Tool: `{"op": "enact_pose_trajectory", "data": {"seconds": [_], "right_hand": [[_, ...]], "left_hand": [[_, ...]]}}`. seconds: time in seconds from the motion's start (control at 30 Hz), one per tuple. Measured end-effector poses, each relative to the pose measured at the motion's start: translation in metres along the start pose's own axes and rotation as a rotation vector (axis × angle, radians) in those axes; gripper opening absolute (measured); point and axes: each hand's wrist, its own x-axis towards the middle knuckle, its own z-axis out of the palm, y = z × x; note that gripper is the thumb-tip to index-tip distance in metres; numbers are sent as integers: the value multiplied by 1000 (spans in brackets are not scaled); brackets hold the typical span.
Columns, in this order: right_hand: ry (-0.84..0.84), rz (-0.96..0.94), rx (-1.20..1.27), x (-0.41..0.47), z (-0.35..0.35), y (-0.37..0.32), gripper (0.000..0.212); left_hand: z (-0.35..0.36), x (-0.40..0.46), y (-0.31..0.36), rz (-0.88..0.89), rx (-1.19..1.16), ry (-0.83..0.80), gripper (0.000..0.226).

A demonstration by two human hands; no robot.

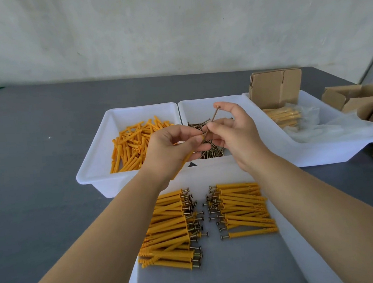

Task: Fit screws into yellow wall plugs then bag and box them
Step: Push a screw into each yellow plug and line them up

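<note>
Now mid-fit above screw bin [200, 108]: right hand [234, 135] pinching screw [211, 123] by shank, head up. Left hand [170, 149] curled round yellow plug [186, 160], tip of screw at its mouth. Loose plugs [134, 143] in left bin. Finished pairs [243, 208] in two rows on near tray [287, 245]. Bagged sets [284, 114], cardboard box [274, 88] in right bin.

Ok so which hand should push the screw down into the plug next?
The right hand. It already pinches the screw by its shank, head end up and free, with the tip at the left hand, which grips the yellow plug. The left only needs to steady it.
</note>
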Motion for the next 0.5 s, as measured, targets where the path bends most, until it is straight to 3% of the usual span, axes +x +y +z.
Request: {"op": "enact_pose_trajectory", "data": {"seconds": [0.17, 0.3, 0.43, 0.5], "right_hand": [[114, -104, 20, 1, -2, -7, 39], [12, -132, -93, -5, 1, -7, 38], [-101, -236, -216, -9, 3, -5, 5], [-54, -249, -219, -7, 0, -6, 19]], "left_hand": [[-4, 1, -1, -25, 22, 38, 9], [-2, 0, -1, -25, 1, 4, 9], [-3, -1, -1, -40, 16, 2, 14], [-3, -1, 1, -22, 35, -36, 21]]}}
